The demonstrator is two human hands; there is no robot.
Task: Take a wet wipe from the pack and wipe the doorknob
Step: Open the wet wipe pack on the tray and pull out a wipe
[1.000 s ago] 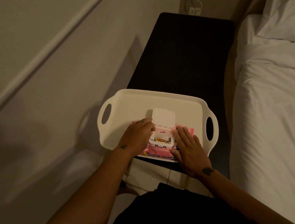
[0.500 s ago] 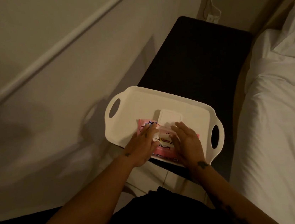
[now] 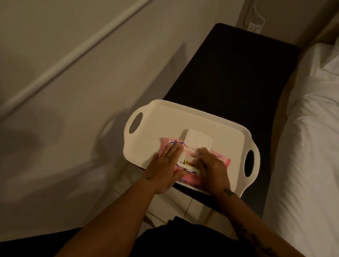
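The left hand [image 3: 165, 170] lies flat, its fingers [image 3: 172, 151] pressed together and stretched toward 1 o'clock, palm down on the left part of the pink wet-wipe pack [image 3: 221, 160]. The right hand [image 3: 213, 169] rests on the pack's right part with its fingers [image 3: 202, 153] curled at the opening; whether they pinch a wipe cannot be told, since a pale blur hides the tips. The pack's white lid [image 3: 198, 141] stands flipped open at 12 o'clock from the hands. The pack lies on the near half of a white tray [image 3: 164, 124] with cut-out handles at 10 o'clock and 4 o'clock. The tray sits on the near end of a dark worktop [image 3: 231, 67], its left edge overhanging. A bed [image 3: 316, 153] with white sheets lies just beside the worktop at 3 o'clock, and a pale wall [image 3: 51, 78] runs along at 9 o'clock.
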